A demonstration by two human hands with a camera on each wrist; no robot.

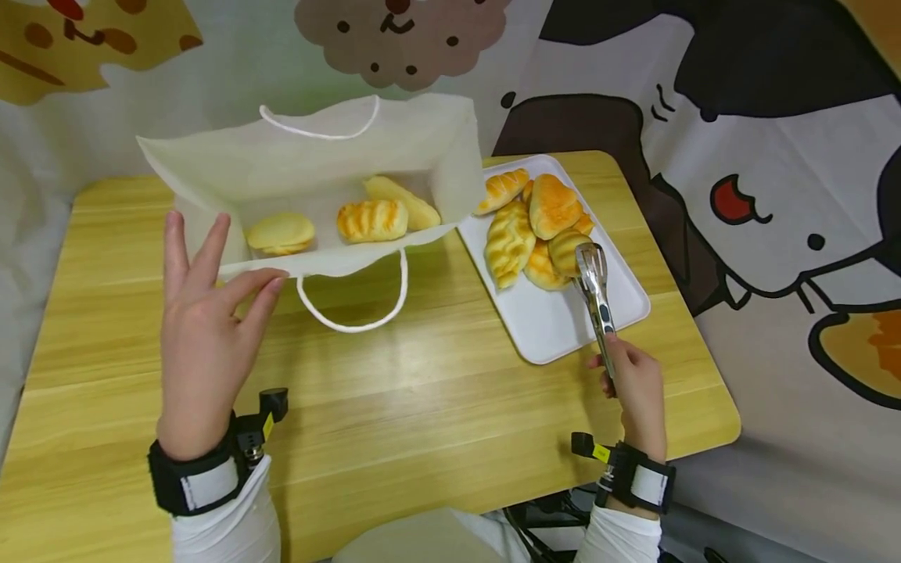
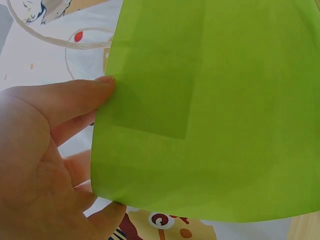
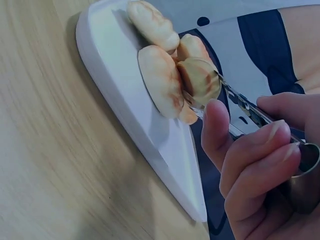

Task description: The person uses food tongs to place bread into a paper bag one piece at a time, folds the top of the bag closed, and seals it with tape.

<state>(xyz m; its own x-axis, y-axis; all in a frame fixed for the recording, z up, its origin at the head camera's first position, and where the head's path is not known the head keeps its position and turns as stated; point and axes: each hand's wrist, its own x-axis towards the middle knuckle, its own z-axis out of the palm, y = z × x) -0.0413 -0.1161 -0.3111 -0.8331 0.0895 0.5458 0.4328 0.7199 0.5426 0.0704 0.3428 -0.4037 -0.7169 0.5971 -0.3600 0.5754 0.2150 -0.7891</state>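
My left hand [image 1: 211, 328] pinches the near rim of a paper bag [image 1: 450, 164] between thumb and forefinger, other fingers raised. Pale inside, the bag shows a green outer face [image 2: 210, 125] in the left wrist view. Inside lie a round bun [image 1: 281, 234], a ridged bread roll [image 1: 371, 221] and a long bread [image 1: 403, 202]. My right hand [image 1: 637, 383] grips metal tongs [image 1: 597, 293]. In the right wrist view, the tongs' tips lie on either side of a brownish round bun [image 3: 200, 80], among other breads on the white tray.
The white tray [image 1: 556, 336] rests on the right of the wooden table [image 1: 422, 407], bearing several breads, among them a twisted one [image 1: 510, 244] and a triangular one [image 1: 553, 206]. White rope handles [image 1: 352, 327] hang from the bag. A cartoon-printed cloth [image 1: 795, 234] lies behind the table.
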